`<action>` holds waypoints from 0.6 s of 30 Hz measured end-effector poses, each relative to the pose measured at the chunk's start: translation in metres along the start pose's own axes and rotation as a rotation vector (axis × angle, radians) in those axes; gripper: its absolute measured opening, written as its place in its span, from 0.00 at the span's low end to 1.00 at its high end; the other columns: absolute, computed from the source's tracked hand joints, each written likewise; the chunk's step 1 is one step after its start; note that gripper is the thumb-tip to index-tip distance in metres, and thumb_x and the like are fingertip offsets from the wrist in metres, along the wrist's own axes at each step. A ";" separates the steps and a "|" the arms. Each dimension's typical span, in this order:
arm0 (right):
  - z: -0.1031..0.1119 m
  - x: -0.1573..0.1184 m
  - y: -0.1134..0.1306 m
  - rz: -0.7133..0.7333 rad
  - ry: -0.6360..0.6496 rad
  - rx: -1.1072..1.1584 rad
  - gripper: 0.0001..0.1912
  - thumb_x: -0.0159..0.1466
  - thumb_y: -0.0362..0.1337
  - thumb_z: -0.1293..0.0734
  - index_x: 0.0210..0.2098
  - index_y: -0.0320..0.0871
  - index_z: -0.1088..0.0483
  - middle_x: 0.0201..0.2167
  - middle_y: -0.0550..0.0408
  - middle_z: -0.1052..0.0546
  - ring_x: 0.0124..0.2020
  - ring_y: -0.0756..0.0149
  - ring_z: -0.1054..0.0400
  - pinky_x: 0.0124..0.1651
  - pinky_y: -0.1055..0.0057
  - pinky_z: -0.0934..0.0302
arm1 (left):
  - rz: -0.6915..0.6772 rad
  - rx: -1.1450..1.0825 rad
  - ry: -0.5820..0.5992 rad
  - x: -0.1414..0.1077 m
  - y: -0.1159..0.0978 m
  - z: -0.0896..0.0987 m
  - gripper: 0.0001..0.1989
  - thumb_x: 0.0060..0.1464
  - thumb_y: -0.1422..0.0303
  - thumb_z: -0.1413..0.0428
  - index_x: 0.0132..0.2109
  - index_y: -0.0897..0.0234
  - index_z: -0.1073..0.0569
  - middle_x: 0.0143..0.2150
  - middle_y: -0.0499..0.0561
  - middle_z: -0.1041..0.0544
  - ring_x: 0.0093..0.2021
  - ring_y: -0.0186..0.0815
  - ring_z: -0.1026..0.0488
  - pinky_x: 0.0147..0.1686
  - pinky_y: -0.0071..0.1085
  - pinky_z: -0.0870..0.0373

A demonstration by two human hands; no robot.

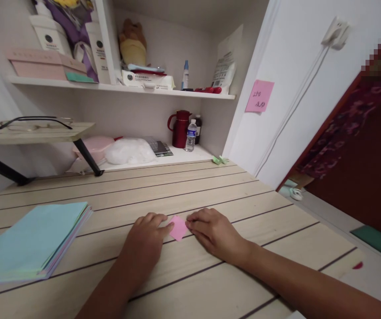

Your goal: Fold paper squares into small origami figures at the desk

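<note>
A small pink square of paper, turned so that one corner points toward me, lies on the striped wooden tabletop. At its left corner the thumb of my left hand presses on it, with the other fingers bent beside it. From the other side, my right hand has its fingers drawn together and pinches the right corner. Both hands rest low on the table. Whether the paper is folded into layers is too small to tell.
A stack of coloured paper, light blue on top, lies at the left. Behind are a small raised shelf with glasses, a red jug, a water bottle and green paper pieces. A pink note sticks to the wall.
</note>
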State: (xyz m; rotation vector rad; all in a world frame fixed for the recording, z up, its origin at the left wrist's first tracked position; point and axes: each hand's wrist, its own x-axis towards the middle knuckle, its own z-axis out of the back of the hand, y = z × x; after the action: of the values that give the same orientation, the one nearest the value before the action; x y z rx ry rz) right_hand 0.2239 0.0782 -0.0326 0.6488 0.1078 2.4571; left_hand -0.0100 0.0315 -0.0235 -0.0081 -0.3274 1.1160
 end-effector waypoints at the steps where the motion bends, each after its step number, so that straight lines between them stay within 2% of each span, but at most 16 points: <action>1: 0.000 0.002 -0.002 -0.068 -0.017 0.068 0.11 0.69 0.35 0.39 0.44 0.48 0.25 0.45 0.51 0.23 0.45 0.62 0.31 0.49 0.62 0.38 | 0.012 -0.023 -0.006 0.000 0.001 -0.001 0.26 0.52 0.83 0.52 0.50 0.53 0.22 0.53 0.56 0.24 0.53 0.46 0.30 0.50 0.47 0.34; 4: 0.000 0.012 -0.006 -0.300 -0.023 0.198 0.10 0.68 0.38 0.38 0.42 0.46 0.25 0.39 0.52 0.25 0.42 0.63 0.31 0.46 0.65 0.37 | 0.054 -0.078 -0.051 -0.001 0.003 -0.005 0.25 0.54 0.81 0.52 0.51 0.51 0.23 0.53 0.54 0.24 0.54 0.44 0.31 0.51 0.46 0.35; 6: -0.001 0.020 -0.005 -0.384 0.004 0.196 0.10 0.66 0.43 0.35 0.42 0.46 0.25 0.36 0.52 0.27 0.41 0.62 0.32 0.44 0.66 0.38 | 0.071 -0.101 -0.087 -0.001 0.004 -0.007 0.22 0.56 0.78 0.51 0.51 0.52 0.23 0.53 0.53 0.24 0.53 0.44 0.31 0.51 0.46 0.35; 8: -0.003 0.027 -0.001 -0.396 0.033 0.170 0.13 0.61 0.47 0.30 0.40 0.47 0.25 0.36 0.53 0.27 0.42 0.60 0.33 0.44 0.64 0.40 | 0.077 -0.114 -0.097 0.000 0.004 -0.008 0.18 0.58 0.74 0.50 0.50 0.53 0.23 0.52 0.53 0.23 0.53 0.44 0.30 0.50 0.47 0.35; 11: -0.008 0.033 0.005 -0.425 0.037 0.155 0.12 0.56 0.44 0.25 0.37 0.48 0.25 0.37 0.54 0.27 0.43 0.59 0.35 0.46 0.62 0.43 | 0.120 -0.159 -0.097 0.002 0.004 -0.009 0.14 0.57 0.71 0.47 0.50 0.56 0.24 0.51 0.53 0.23 0.53 0.45 0.30 0.51 0.47 0.35; 16: -0.014 0.035 0.010 -0.458 -0.007 0.244 0.08 0.55 0.34 0.25 0.33 0.47 0.26 0.39 0.56 0.26 0.45 0.59 0.35 0.49 0.61 0.47 | 0.284 -0.321 -0.164 0.004 0.010 -0.014 0.24 0.51 0.72 0.41 0.57 0.62 0.32 0.52 0.55 0.24 0.54 0.43 0.30 0.55 0.46 0.37; 18: -0.014 0.033 0.012 -0.437 -0.025 0.277 0.07 0.55 0.32 0.26 0.32 0.47 0.26 0.39 0.56 0.26 0.45 0.60 0.34 0.49 0.61 0.47 | 0.308 -0.382 -0.175 0.005 0.012 -0.015 0.24 0.51 0.71 0.41 0.57 0.61 0.32 0.51 0.54 0.23 0.54 0.43 0.29 0.55 0.46 0.38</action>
State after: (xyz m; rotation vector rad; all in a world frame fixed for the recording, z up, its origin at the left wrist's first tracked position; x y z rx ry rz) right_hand 0.1876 0.0884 -0.0286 0.6882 0.5306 2.0272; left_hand -0.0147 0.0434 -0.0387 -0.3090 -0.7106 1.3464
